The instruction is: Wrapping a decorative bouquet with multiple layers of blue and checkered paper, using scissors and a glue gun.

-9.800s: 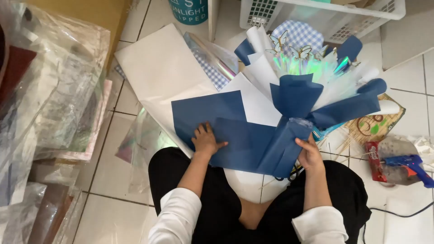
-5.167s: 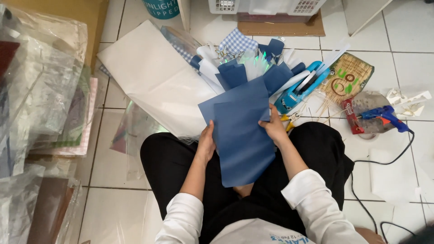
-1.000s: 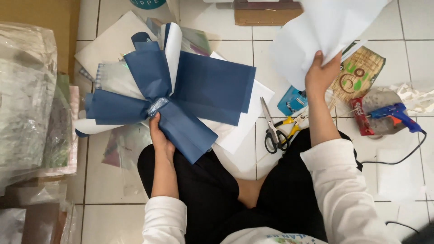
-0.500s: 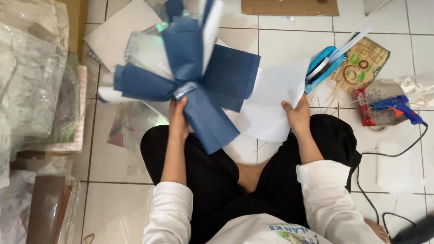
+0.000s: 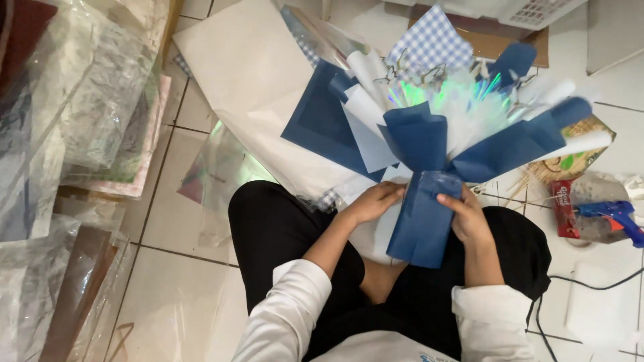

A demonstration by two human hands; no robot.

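Head view, looking down on a seated person with crossed legs in black trousers and white sleeves, on a white tiled floor. At centre right of the frame lies the bouquet, its head pointing to the upper right and its stem end resting on the person's lap. The wrap consists of dark blue paper around layers of white paper, with a pale green-white glow at the core and a blue-and-white checked sheet behind the top. The left hand, just left of centre, has its fingers curled against the white paper at the left edge of the stem wrap. The right hand, just right of centre, is clamped on the dark blue stem wrap from the right side, fingers closed over its upper edge. Both hands touch the bouquet at its narrow neck. To the upper left of the bouquet a large sheet of cream paper lies flat on the floor, partly under a dark blue sheet. Along the left edge of the frame stand stacked packs of clear cellophane sheets. At the right edge lies a blue glue gun, its black cord trailing toward the lower right, beside a red packet.
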